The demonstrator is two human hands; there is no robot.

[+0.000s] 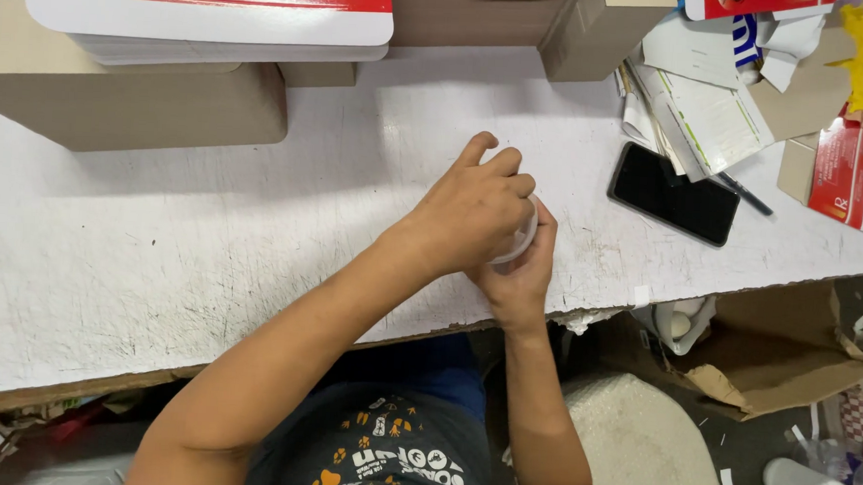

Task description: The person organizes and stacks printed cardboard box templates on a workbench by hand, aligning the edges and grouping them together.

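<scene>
head view: a small clear plastic container is gripped between both hands over the white table near its front edge; left hand is closed over it, right hand cupped beneath. black phone lies nearby to the right.

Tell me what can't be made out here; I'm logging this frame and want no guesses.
- Head view: the small clear object is mostly hidden by the left hand and right hand; its kind is unclear.
- Red-and-white card stack: cut by the top edge.
- Papers: overlapping, too small.
</scene>
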